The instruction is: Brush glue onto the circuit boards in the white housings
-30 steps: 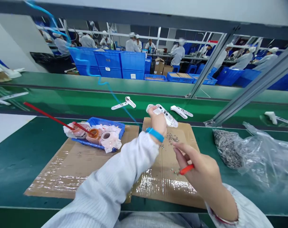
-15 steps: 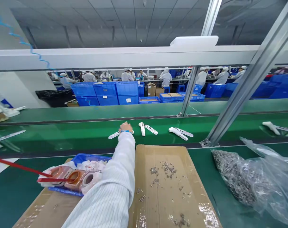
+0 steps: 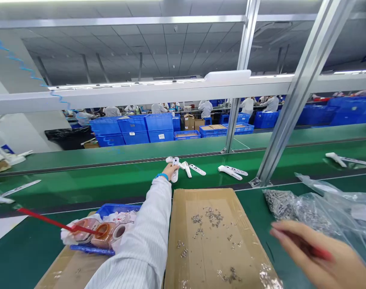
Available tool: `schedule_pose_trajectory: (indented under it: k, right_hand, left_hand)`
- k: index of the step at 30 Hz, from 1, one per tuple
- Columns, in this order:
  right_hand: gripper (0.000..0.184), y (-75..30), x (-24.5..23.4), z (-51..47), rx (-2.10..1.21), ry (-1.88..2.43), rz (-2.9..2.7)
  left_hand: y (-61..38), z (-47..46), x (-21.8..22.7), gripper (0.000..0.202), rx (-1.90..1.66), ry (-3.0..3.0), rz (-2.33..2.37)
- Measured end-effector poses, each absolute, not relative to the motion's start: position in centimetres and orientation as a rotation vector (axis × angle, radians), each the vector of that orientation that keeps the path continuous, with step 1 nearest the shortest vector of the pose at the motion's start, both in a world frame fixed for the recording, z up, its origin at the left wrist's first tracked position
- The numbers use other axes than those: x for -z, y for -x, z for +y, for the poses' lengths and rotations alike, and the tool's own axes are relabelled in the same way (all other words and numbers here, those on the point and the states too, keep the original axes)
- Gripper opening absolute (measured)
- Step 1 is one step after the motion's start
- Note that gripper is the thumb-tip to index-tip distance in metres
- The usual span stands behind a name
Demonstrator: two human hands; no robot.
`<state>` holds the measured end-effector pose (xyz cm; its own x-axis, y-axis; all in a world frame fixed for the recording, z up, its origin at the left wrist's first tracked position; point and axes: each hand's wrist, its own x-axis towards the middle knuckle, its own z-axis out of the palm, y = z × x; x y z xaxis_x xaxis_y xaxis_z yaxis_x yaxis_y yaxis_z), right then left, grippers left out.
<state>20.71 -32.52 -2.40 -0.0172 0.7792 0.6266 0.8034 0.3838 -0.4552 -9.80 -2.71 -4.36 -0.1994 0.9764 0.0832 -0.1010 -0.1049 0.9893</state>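
Stretched out over the green belt, my left hand (image 3: 170, 170) is closed on a slim white plastic piece (image 3: 175, 161) with a small dark window. Other white plastic (image 3: 169, 159) shows just behind the fingers, partly covered. Just right of it lie a curved white shell (image 3: 187, 169) and a flat white panel (image 3: 197, 169) with dark markings. My right hand (image 3: 318, 251), smeared by motion, is at the lower right near the clear bag of small metal parts (image 3: 281, 204). Its fingers curl around something red that I cannot make out.
A cardboard sheet (image 3: 208, 249) bears scattered small metal parts (image 3: 213, 216). On its left, a blue tray (image 3: 118, 208) holds tape rolls (image 3: 102, 235) with a red strip (image 3: 44, 218) across them. A metal post (image 3: 287, 108) rises on the right. More white pieces (image 3: 229, 172) lie along the belt.
My left hand has moved right and lifted the white pieces it was over. My right hand has come into view at the lower right. The view has tilted up slightly.
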Motion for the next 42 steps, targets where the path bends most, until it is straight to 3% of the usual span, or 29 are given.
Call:
schedule_pose_trajectory:
  k: [8, 15, 18, 24, 29, 39, 42]
  right_hand:
    - [0.027, -14.4, -3.7, -23.1, -0.346, 1.334, -1.702]
    - [0.031, -10.7, -4.6, -22.4, -0.678, 1.228, -1.634]
    - [0.026, -9.9, -4.3, -24.1, -0.833, 1.103, -1.677]
    - [0.022, -8.7, -4.5, -27.0, -1.035, 1.030, -1.801]
    - [0.020, -8.9, -4.9, -27.9, -0.945, 1.146, -1.826]
    - [0.015, -10.4, -5.1, -30.2, -0.412, 1.226, -1.801]
    - [0.029, -13.4, -4.8, -32.9, -0.213, 1.056, -1.570]
  left_hand:
    - [1.7, -10.1, 1.6, 0.031, -1.601, -1.322, 0.993]
    - [2.1, -20.8, 0.4, 0.027, -1.736, -1.678, 0.839]
    - [3.9, -22.6, 0.8, 0.039, -1.670, -1.773, 0.696]
    - [4.9, -24.9, 1.4, 0.054, -1.575, -1.041, 0.208]
    - [4.3, -25.9, 0.9, 0.067, -1.423, -0.846, 0.421]
    - [5.4, -29.4, 1.3, 0.034, -1.610, -1.254, 0.974]
    - [6.3, -31.0, 0.4, 0.031, -1.585, -1.295, 1.079]
